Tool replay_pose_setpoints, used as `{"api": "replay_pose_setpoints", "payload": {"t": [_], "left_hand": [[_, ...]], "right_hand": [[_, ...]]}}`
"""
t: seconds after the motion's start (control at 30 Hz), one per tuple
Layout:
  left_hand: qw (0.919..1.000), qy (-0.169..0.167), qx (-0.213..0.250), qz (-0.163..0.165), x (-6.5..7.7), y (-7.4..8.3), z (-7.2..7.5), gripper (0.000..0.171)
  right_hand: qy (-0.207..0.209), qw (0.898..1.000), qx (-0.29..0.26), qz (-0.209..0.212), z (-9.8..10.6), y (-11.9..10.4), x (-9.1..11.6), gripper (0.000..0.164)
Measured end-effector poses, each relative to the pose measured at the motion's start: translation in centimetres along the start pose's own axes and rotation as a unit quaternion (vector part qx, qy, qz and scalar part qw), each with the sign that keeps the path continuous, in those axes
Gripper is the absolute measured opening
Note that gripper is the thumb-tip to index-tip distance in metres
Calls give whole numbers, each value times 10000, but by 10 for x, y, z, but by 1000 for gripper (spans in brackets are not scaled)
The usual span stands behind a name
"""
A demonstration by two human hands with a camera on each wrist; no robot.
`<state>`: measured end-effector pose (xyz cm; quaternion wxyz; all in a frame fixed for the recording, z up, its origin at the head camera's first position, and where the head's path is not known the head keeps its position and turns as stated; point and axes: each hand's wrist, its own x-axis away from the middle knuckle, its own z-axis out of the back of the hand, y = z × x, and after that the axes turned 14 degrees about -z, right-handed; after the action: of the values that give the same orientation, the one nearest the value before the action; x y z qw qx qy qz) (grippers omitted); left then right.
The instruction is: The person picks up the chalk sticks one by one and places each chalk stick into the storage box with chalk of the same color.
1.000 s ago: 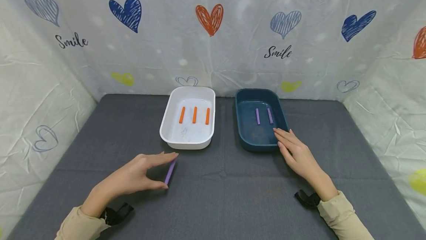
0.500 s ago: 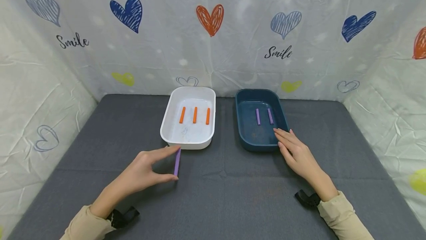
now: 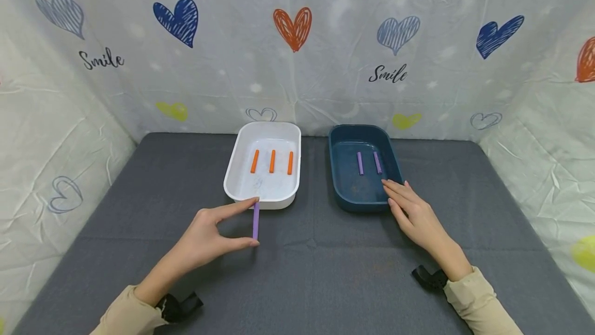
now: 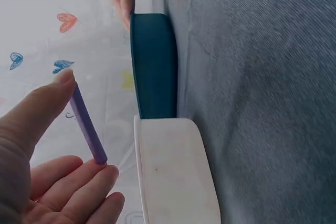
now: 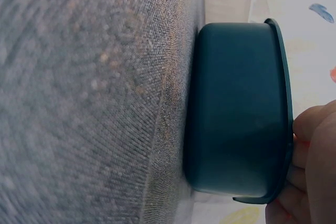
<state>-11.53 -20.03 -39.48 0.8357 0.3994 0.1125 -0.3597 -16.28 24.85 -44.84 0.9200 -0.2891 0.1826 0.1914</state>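
My left hand [image 3: 202, 237] pinches a slim purple stick [image 3: 256, 220] end to end, thumb at one end and fingertips at the other. The stick is held above the cloth, at the near edge of a white tray [image 3: 230, 182]. Three orange sticks [image 3: 272, 161] lie side by side in that tray. To its right stands a dark teal tray [image 3: 341, 190], where two purple sticks [image 3: 360, 163] lie. My right hand [image 3: 413, 216] rests with fairly straight fingers on the teal tray's near right rim; in the right wrist view its thumb [image 5: 310, 121] touches the rim.
Grey cloth [image 3: 316, 283] covers the table under both trays, with a narrow gap between them. A pale curtain [image 3: 339, 30] printed with hearts hangs behind and along both sides. Black straps [image 3: 429, 278] circle both wrists.
My left hand has moved right and away from me with the purple stick, to the white tray's near edge. The stick now stands nearly straight in the head view. My right hand stays put.
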Motion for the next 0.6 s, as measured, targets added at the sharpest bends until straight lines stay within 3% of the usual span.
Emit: {"api": "replay_pose_setpoints", "payload": {"t": [0.2, 0.6], "left_hand": [[9987, 35, 489, 108, -6, 4, -3, 73], [9984, -40, 544, 143, -22, 7, -11, 73]], "right_hand": [[-16, 10000, 1, -2, 0, 0, 0, 37], [0, 10000, 12, 9, 0, -1, 0, 36]]}}
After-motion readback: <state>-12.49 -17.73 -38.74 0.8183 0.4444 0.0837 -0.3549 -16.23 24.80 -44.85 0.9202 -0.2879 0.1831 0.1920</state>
